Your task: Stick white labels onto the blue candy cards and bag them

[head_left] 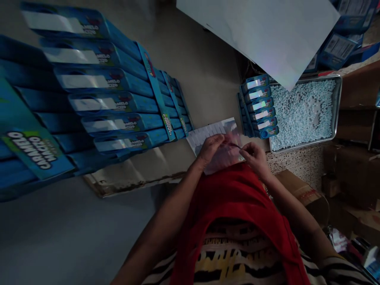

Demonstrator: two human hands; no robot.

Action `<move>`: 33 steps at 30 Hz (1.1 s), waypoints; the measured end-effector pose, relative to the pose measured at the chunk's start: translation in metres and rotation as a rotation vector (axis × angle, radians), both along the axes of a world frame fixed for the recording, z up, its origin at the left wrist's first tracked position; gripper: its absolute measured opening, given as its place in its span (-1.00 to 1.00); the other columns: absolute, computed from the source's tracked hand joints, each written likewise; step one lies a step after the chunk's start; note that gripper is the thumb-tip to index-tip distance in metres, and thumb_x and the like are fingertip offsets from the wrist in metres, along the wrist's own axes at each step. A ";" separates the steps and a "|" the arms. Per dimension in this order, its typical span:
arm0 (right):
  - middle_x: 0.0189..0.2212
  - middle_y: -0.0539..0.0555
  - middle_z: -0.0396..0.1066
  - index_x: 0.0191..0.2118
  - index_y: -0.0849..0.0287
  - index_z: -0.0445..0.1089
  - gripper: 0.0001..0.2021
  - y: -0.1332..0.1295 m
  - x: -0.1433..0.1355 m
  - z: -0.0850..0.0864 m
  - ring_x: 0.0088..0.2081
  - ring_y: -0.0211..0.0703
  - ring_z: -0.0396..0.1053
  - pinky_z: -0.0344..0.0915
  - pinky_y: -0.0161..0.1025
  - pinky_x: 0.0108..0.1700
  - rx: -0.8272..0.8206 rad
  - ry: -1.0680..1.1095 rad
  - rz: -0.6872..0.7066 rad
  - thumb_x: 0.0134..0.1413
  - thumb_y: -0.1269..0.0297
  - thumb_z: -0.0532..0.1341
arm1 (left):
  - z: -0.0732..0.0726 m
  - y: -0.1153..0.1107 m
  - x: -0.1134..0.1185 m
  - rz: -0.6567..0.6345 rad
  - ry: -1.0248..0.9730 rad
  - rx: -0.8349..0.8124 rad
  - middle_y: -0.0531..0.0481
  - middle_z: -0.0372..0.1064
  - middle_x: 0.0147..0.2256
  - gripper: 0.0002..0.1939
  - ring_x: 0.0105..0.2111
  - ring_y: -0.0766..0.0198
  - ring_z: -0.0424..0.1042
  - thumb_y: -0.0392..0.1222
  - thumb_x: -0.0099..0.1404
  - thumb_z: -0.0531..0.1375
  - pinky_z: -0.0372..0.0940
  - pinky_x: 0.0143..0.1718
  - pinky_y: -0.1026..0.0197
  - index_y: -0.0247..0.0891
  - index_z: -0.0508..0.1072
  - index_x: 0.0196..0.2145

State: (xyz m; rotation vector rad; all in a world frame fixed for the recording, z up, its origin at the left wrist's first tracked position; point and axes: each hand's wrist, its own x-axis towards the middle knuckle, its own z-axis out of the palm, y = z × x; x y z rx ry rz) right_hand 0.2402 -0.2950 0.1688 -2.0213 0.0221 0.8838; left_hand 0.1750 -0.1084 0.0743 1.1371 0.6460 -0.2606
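In front of the red apron, my left hand [211, 148] has its fingers closed at the edge of a pinkish, shiny, see-through film [230, 146]. My right hand [255, 156] pinches a thin dark edge or strip at the right side of that film; blur hides its exact shape. Under and behind the hands lies a pale sheet [204, 133] with rows of whitish rectangles, like a label sheet. Just beyond my right hand stands a small stack of blue boxes [261, 103] with whitish strips on their ends.
Large stacks of blue candy boxes [118, 101] fill the table's left side. A metal tray [337, 107] of small pale-blue pieces sits at the right. A white board [261, 31] juts in from above. Cardboard boxes [297, 188] stand on the floor to the right.
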 end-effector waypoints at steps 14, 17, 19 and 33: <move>-0.46 0.01 0.46 -0.33 0.11 0.48 -0.78 -0.042 0.022 0.044 -0.43 -0.19 0.32 0.17 -0.23 -0.34 -0.236 -0.252 0.089 0.23 0.09 0.27 | 0.054 -0.038 0.020 -0.056 -0.056 -0.027 0.03 0.46 -0.50 -0.74 -0.48 0.31 0.38 -0.01 0.09 0.44 0.29 -0.37 0.25 -0.25 0.57 -0.47; -0.39 0.04 0.51 -0.30 0.11 0.51 -0.80 -0.047 0.044 0.061 -0.39 -0.16 0.35 0.16 -0.21 -0.30 -0.377 -0.424 0.175 0.29 0.15 0.24 | 0.067 -0.054 0.032 0.035 -0.036 -0.036 0.05 0.44 -0.53 -0.73 -0.53 0.35 0.32 0.01 0.11 0.43 0.24 -0.43 0.26 -0.25 0.58 -0.48; -0.37 0.07 0.53 -0.30 0.11 0.52 -0.81 -0.045 0.060 0.067 -0.37 -0.15 0.36 0.13 -0.19 -0.28 -0.477 -0.496 0.243 0.30 0.18 0.23 | 0.071 -0.065 0.040 0.094 0.009 -0.033 0.04 0.46 -0.54 -0.71 -0.57 0.37 0.29 0.03 0.08 0.44 0.21 -0.48 0.27 -0.26 0.59 -0.46; -0.33 0.11 0.50 -0.35 0.09 0.45 -0.84 -0.042 0.092 0.037 -0.29 -0.07 0.36 0.14 -0.10 -0.17 -0.527 -0.550 0.288 0.30 0.26 0.23 | 0.057 -0.079 0.057 0.134 0.064 0.088 0.05 0.43 -0.50 -0.67 -0.55 0.35 0.32 0.09 0.15 0.41 0.23 -0.47 0.25 -0.26 0.60 -0.40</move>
